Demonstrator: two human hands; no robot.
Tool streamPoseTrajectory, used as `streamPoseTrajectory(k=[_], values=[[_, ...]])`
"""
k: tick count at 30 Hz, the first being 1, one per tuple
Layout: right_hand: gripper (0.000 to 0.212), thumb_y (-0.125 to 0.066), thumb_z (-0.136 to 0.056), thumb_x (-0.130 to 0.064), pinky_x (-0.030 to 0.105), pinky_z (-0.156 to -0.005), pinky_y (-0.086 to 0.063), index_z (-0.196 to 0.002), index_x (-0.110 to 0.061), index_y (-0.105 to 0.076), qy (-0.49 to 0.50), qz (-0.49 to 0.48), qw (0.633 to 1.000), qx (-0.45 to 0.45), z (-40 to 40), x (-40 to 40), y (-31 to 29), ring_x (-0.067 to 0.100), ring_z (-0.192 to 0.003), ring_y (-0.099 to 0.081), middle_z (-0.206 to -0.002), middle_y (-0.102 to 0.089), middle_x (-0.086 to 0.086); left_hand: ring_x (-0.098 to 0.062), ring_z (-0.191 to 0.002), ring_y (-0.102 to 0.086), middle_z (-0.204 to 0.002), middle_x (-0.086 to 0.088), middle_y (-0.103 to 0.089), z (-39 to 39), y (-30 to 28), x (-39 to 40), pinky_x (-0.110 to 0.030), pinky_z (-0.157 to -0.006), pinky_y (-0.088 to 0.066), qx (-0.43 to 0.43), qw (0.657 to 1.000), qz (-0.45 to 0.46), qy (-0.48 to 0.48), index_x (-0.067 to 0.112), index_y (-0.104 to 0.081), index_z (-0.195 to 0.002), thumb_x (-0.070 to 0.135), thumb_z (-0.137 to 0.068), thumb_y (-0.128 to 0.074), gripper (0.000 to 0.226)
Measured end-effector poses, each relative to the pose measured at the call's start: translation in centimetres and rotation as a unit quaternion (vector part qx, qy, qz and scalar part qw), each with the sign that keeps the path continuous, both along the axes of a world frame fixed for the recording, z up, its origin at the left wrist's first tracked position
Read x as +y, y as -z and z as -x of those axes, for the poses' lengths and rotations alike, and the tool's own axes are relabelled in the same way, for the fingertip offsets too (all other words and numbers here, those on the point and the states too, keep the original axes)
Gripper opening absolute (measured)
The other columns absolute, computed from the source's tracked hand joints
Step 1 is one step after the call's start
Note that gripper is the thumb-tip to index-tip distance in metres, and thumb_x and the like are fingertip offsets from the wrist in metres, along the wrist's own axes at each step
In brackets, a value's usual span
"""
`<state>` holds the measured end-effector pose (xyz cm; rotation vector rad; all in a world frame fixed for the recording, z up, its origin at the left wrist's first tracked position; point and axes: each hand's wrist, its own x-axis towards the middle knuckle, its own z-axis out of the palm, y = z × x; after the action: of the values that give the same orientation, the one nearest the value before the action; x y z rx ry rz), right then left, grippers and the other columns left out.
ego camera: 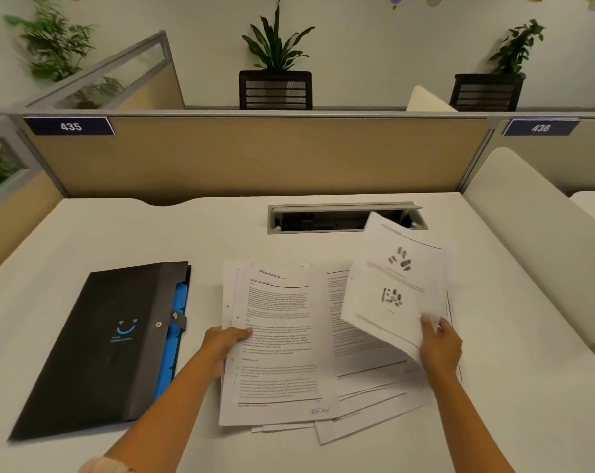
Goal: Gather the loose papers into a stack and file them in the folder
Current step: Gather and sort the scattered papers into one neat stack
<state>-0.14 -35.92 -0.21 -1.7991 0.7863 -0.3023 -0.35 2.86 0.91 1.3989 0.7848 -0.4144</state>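
White cubicle surface [84, 240], walled at the back by a tan partition [255, 155] tagged 435 at left and 436 at right. Beyond the partition, potted plants [275, 49] against a pale wall. Set into the surface near the back edge, an open cable hatch [323, 218]. At left, black folder [94, 346] lying flat and closed, blue dividers showing along its right edge. Just right of it, loose papers [279, 343] fanned in an uneven, overlapping pile. Left hand [222, 346] at the pile's left edge, thumb on top of the uppermost printed page, remaining fingers hidden beneath. Right hand [439, 346] raised, fingers pinching the lower corner of a lifted sheet [395, 285] bearing two small dark figures, tilted above the pile's right half.
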Motion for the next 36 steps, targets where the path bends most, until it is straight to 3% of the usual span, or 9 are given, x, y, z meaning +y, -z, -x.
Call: streamPoseTrajectory(k=[4,7,10,12,17,21,30,33,36], values=[[0.039,-0.061,-0.096,-0.037,0.037,-0.082,-0.048,-0.113,-0.002,-0.065,-0.085,-0.008,0.996,-0.001,1.1,3.6,0.4,0.031,-0.102,-0.063,-0.107,-0.068,0.009,-0.04,-0.095,-0.071,-0.107,-0.021,-0.073,-0.2,-0.1,-0.4,-0.054,-0.087,-0.057,-0.006,1.0,0.002,-0.001,-0.001,-0.065,-0.119,0.003,-0.088,-0.07,0.031],[0.043,-0.063,-0.095,-0.034,0.045,-0.097,-0.05,-0.127,-0.006,-0.059,-0.128,0.021,0.991,0.011,1.8,6.6,0.5,0.033,-0.116,-0.06,-0.124,-0.065,0.015,-0.037,-0.091,-0.071,-0.103,-0.019,-0.074,-0.3,0.1,-0.8,-0.046,-0.075,-0.061,-0.027,0.999,0.003,-0.025,0.002,-0.066,-0.114,0.0,-0.087,-0.066,0.027],[0.039,-0.064,-0.094,-0.032,0.037,-0.086,-0.053,-0.129,-0.017,-0.056,-0.191,0.051,0.98,0.022,2.3,8.8,0.5,0.024,-0.102,-0.061,-0.121,-0.065,0.013,-0.035,-0.086,-0.073,-0.099,-0.017,-0.076,-0.5,0.3,-1.1,-0.038,-0.064,-0.059,-0.037,0.998,0.026,-0.05,0.008,-0.068,-0.107,0.013,-0.088,-0.069,0.02],[0.041,-0.064,-0.095,-0.031,0.033,-0.083,-0.052,-0.133,-0.02,-0.053,-0.225,0.077,0.971,0.035,2.5,10.0,0.6,0.021,-0.099,-0.061,-0.122,-0.064,0.009,-0.037,-0.089,-0.072,-0.1,-0.016,-0.076,-0.6,0.3,-1.3,-0.041,-0.07,-0.059,-0.036,0.998,0.035,-0.041,0.012,-0.069,-0.108,0.027,-0.085,-0.074,0.028],[0.065,-0.057,-0.096,-0.045,0.037,-0.11,-0.035,-0.149,-0.012,-0.039,-0.275,0.206,0.935,0.088,2.8,13.2,1.4,0.024,-0.13,-0.041,-0.142,-0.043,0.008,-0.034,-0.096,-0.07,-0.107,-0.013,-0.073,-0.7,0.3,-2.2,-0.046,-0.087,-0.057,-0.036,0.999,0.023,-0.005,0.009,-0.065,-0.114,0.026,-0.077,-0.084,0.045],[0.069,-0.056,-0.093,-0.053,0.04,-0.111,-0.031,-0.149,-0.016,-0.039,-0.291,0.226,0.923,0.111,2.9,14.5,1.7,0.024,-0.134,-0.033,-0.147,-0.036,0.005,-0.03,-0.084,-0.074,-0.095,-0.011,-0.076,-0.4,0.4,-2.9,-0.035,-0.065,-0.059,-0.056,0.998,0.015,0.004,0.005,-0.068,-0.11,0.01,-0.079,-0.081,0.035],[0.117,-0.088,-0.062,-0.05,0.038,-0.104,-0.042,-0.153,-0.022,-0.019,-0.232,-0.109,0.967,0.012,-0.3,11.0,-1.5,0.024,-0.132,-0.047,-0.143,-0.043,0.002,-0.033,-0.095,-0.074,-0.107,-0.014,-0.076,-0.5,-3.1,-1.9,-0.04,-0.073,-0.062,-0.129,0.982,0.096,0.104,0.01,-0.069,-0.114,0.014,-0.072,-0.086,0.045],[0.105,-0.088,-0.056,-0.057,0.023,-0.084,-0.053,-0.143,-0.027,-0.038,-0.288,-0.173,0.942,-0.013,-1.3,10.7,-3.5,0.014,-0.11,-0.064,-0.128,-0.059,-0.009,-0.035,-0.097,-0.073,-0.109,-0.015,-0.075,-0.5,-4.2,-1.6,-0.045,-0.077,-0.061,-0.141,0.977,0.103,0.126,0.011,-0.068,-0.117,0.023,-0.068,-0.087,0.054],[0.072,-0.088,-0.058,-0.056,0.028,-0.073,-0.061,-0.12,-0.031,-0.063,-0.326,-0.18,0.927,-0.05,-1.6,11.0,-4.7,0.017,-0.1,-0.073,-0.113,-0.074,-0.008,-0.034,-0.097,-0.073,-0.108,-0.014,-0.076,-0.6,-5.0,-1.9,-0.046,-0.077,-0.061,-0.156,0.976,0.101,0.114,0.013,-0.069,-0.117,0.027,-0.069,-0.087,0.053]])
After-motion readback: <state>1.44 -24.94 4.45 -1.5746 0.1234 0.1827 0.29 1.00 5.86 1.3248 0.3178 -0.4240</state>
